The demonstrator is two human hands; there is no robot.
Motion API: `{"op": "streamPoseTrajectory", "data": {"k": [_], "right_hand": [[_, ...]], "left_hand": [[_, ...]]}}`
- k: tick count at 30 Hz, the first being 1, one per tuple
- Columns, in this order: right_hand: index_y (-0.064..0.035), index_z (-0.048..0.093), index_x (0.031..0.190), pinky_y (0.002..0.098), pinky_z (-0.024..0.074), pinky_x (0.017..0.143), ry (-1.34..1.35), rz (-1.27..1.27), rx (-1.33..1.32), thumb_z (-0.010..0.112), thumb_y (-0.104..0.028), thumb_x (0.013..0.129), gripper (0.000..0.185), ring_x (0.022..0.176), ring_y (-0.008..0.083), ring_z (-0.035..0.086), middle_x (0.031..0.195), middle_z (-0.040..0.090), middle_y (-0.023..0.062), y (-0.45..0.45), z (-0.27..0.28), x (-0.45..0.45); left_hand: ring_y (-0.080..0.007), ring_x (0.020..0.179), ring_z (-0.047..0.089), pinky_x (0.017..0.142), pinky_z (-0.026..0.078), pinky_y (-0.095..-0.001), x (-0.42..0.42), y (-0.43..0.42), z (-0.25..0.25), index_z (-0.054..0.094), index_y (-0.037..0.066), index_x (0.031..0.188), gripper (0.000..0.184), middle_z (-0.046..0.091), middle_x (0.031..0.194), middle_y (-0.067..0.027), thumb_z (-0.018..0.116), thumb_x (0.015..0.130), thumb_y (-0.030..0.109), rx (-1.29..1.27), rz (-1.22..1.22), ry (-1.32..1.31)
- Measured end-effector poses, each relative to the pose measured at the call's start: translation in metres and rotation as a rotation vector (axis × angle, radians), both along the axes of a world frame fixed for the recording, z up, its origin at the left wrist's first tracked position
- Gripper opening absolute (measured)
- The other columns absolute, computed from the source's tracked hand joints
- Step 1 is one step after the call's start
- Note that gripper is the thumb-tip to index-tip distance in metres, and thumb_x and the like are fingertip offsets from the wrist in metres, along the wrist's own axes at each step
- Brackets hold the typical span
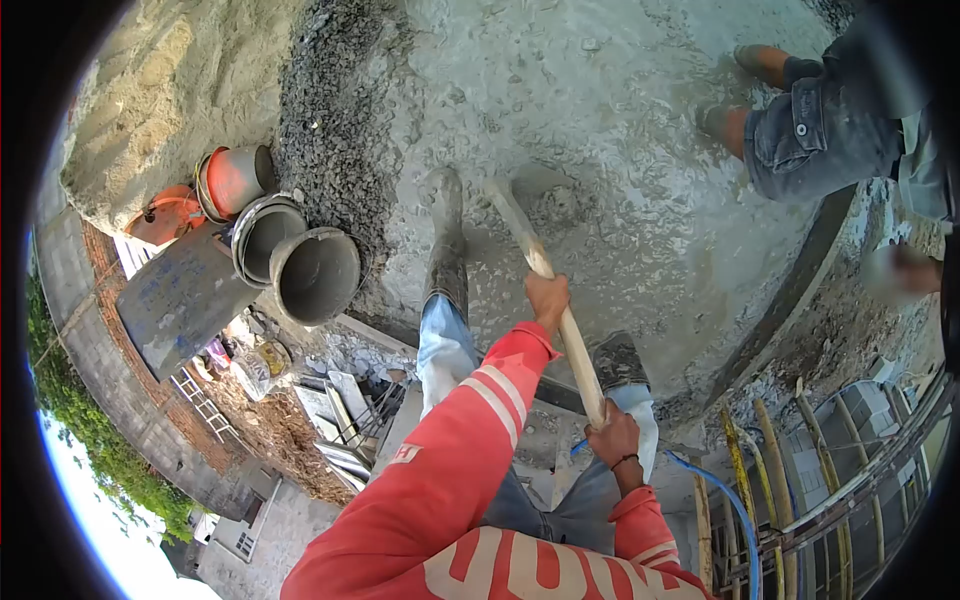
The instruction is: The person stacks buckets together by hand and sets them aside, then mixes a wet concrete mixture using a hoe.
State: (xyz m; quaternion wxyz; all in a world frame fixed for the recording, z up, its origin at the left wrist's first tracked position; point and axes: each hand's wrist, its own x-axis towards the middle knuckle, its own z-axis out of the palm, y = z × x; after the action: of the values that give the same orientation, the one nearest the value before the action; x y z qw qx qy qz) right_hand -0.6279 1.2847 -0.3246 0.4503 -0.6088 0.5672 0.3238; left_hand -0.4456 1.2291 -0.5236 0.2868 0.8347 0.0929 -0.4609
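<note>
Both my hands grip the pale wooden handle of a hoe [572,335], which slants from my lap up into wet grey concrete [640,270]. My left hand [547,300] is wrapped around the middle of the handle, with the arm stretched forward. Closer to my body, my right hand [615,440] closes around the handle's near end; a dark band circles that wrist. The hoe's head [540,188] is coated in the mix and partly sunk, so its outline is hard to make out. My boots [447,230] stand in the concrete, on either side of the handle.
At left, several buckets [315,275] sit beside a grey board [185,300], gravel [335,130] and a sand heap [160,110]. A co-worker [830,140] stands in the mix at upper right. Wooden poles [775,470] and a blue hose [735,500] are at lower right.
</note>
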Motion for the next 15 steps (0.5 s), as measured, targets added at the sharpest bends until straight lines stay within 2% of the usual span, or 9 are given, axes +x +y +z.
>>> {"op": "streamPoseTrajectory", "data": {"k": [2, 3, 5, 7, 10, 12, 14, 15], "right_hand": [[-0.0076, 0.057, 0.111, 0.0505, 0.0521, 0.074, 0.182, 0.048, 0.065, 0.073, -0.024, 0.069, 0.047, 0.083, 0.0406, 0.066, 0.087, 0.068, 0.0192, 0.011, 0.014, -0.044], [-0.0073, 0.057, 0.110, 0.0504, 0.0524, 0.074, 0.222, 0.059, 0.062, 0.072, -0.025, 0.069, 0.046, 0.083, 0.0407, 0.066, 0.087, 0.068, 0.0186, 0.013, 0.016, -0.067], [-0.0070, 0.059, 0.107, 0.0503, 0.0528, 0.075, 0.147, -0.003, 0.018, 0.071, -0.024, 0.069, 0.043, 0.081, 0.0418, 0.065, 0.087, 0.068, 0.0199, 0.023, 0.035, -0.108], [-0.0076, 0.059, 0.107, 0.0505, 0.0527, 0.075, 0.114, -0.016, 0.023, 0.071, -0.024, 0.069, 0.043, 0.080, 0.0423, 0.065, 0.086, 0.068, 0.0203, 0.017, 0.066, -0.124], [-0.0091, 0.060, 0.108, 0.0509, 0.0524, 0.073, 0.080, 0.027, -0.006, 0.070, -0.023, 0.068, 0.043, 0.079, 0.0426, 0.065, 0.084, 0.068, 0.0204, 0.014, 0.073, -0.128], [-0.0111, 0.060, 0.109, 0.0515, 0.0518, 0.071, 0.017, 0.084, -0.085, 0.069, -0.023, 0.069, 0.043, 0.078, 0.0422, 0.065, 0.082, 0.068, 0.0200, 0.008, 0.044, -0.114], [-0.0117, 0.060, 0.107, 0.0522, 0.0513, 0.070, -0.095, 0.076, -0.153, 0.069, -0.024, 0.070, 0.040, 0.077, 0.0426, 0.065, 0.079, 0.068, 0.0197, -0.028, -0.007, -0.055], [-0.0098, 0.060, 0.107, 0.0521, 0.0515, 0.071, -0.230, 0.044, -0.212, 0.070, -0.025, 0.071, 0.040, 0.076, 0.0436, 0.065, 0.079, 0.068, 0.0196, -0.050, -0.029, -0.024]], "left_hand": [[-0.0222, 0.048, 0.060, 0.040, 0.048, -0.0358, -0.074, 0.035, -0.030, 0.054, -0.010, 0.082, 0.019, 0.059, 0.067, -0.0136, 0.063, 0.078, 0.007, 0.100, 0.061, 0.208], [-0.0228, 0.048, 0.061, 0.041, 0.048, -0.0360, -0.099, 0.036, -0.028, 0.055, -0.009, 0.085, 0.021, 0.059, 0.064, -0.0131, 0.064, 0.076, 0.008, 0.125, 0.080, 0.264], [-0.0234, 0.048, 0.062, 0.042, 0.049, -0.0362, -0.139, 0.053, -0.003, 0.057, -0.008, 0.087, 0.023, 0.059, 0.061, -0.0125, 0.065, 0.074, 0.008, 0.181, 0.118, 0.335], [-0.0208, 0.047, 0.060, 0.041, 0.048, -0.0347, -0.147, 0.039, 0.030, 0.053, -0.007, 0.098, 0.027, 0.058, 0.062, -0.0111, 0.064, 0.077, 0.005, 0.128, 0.146, 0.276], [-0.0180, 0.045, 0.056, 0.040, 0.045, -0.0330, -0.128, 0.021, 0.084, 0.048, -0.004, 0.106, 0.030, 0.058, 0.068, -0.0094, 0.062, 0.080, -0.002, -0.004, 0.271, 0.193], [-0.0159, 0.053, 0.054, 0.041, 0.045, -0.0297, -0.072, -0.013, 0.109, 0.047, -0.001, 0.108, 0.030, 0.055, 0.082, -0.0088, 0.058, 0.081, -0.008, -0.115, 0.341, 0.113], [-0.0168, 0.050, 0.053, 0.041, 0.044, -0.0303, -0.001, -0.056, 0.103, 0.047, -0.001, 0.105, 0.028, 0.055, 0.078, -0.0094, 0.058, 0.081, -0.007, -0.287, 0.320, -0.065], [-0.0162, 0.046, 0.052, 0.040, 0.043, -0.0309, 0.031, -0.072, 0.077, 0.046, -0.003, 0.106, 0.026, 0.053, 0.072, -0.0081, 0.056, 0.081, -0.006, -0.326, 0.236, -0.192]]}}
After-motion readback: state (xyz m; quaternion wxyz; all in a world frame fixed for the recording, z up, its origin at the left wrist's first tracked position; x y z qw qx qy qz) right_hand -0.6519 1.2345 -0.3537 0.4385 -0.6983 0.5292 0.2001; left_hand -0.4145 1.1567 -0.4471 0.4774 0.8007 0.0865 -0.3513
